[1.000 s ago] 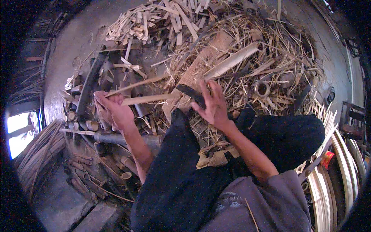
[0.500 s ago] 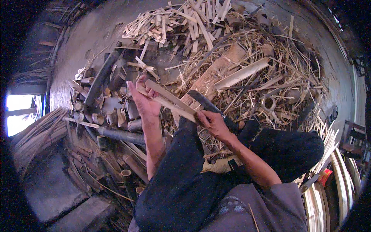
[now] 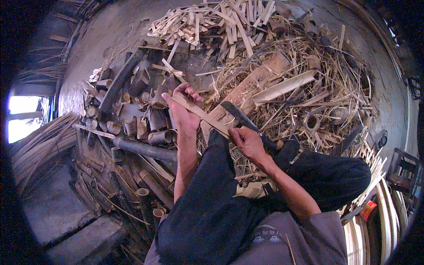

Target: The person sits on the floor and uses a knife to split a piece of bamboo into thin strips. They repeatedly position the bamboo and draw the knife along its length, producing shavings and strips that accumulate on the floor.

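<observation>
In front of my knees, my right hand [image 3: 249, 143] pinches the near end of a flat bamboo strip [image 3: 205, 118]. The strip slants up and leftward across my left hand [image 3: 185, 112]. That palm faces up, thumb apart and fingers loosely curled, not closed round the strip. Whether a second strip lies under the visible one, I cannot tell. Just beyond my right hand lies a large knife [image 3: 240, 115] with a dark blade, its tip over a wooden block [image 3: 260, 84]. A split bamboo piece [image 3: 285, 87] rests on the shavings past it.
Cut bamboo slats [image 3: 198, 24] are heaped at the far side. Shavings [image 3: 331, 75] cover the ground at right. Bamboo tubes [image 3: 160, 137] and a long dark pole [image 3: 121, 81] lie at left. Long strips [image 3: 388, 216] stand at lower right, a bundle [image 3: 46, 141] at far left.
Two strips spread in a narrow V now show as one. My left fingers, earlier curled about a strip, have loosened. The whole view has shifted slightly.
</observation>
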### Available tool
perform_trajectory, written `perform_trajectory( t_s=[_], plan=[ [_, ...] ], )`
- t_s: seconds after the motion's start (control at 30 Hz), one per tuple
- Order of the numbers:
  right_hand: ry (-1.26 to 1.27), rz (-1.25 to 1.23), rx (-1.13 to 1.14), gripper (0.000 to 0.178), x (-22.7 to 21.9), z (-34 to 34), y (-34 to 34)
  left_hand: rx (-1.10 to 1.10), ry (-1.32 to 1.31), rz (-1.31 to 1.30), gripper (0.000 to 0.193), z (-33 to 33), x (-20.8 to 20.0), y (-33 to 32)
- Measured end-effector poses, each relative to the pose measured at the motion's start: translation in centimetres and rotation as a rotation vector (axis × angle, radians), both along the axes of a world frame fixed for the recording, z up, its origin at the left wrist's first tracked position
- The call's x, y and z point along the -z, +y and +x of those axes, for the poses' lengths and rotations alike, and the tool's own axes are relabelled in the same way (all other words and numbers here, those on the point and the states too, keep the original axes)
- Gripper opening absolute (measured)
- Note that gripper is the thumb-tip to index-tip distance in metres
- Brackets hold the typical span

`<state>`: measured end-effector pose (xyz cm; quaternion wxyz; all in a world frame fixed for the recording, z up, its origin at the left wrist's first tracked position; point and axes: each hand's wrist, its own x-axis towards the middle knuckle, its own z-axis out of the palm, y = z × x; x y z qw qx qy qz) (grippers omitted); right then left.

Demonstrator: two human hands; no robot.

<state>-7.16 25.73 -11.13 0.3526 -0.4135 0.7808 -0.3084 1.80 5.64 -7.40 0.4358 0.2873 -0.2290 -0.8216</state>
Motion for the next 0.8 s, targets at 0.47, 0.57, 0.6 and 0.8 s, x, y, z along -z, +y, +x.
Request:
perform_trajectory(
  t_s=[0.47, 0.57, 0.6, 0.8],
  plan=[
    [-0.571, 0.024, -0.021, 0.037, 2.4, 0.5, 2.0, -0.146, -0.101, -0.154, 0.045, 0.8, -0.1, -0.2],
    [-0.438, 0.134, -0.010, 0.040, 2.9, 1.3, 2.2, -0.249, -0.269, -0.241, 0.048, -0.1, -0.2, 0.9],
    [-0.398, 0.172, 0.012, 0.040, 2.8, 1.8, 2.3, -0.304, -0.367, -0.273, 0.048, -0.7, -0.3, 1.4],
    [-0.610, -0.061, 0.131, 0.027, 6.9, 4.3, 4.8, -0.063, -0.375, -0.238, 0.048, -1.2, 1.4, 0.6]
  ],
)
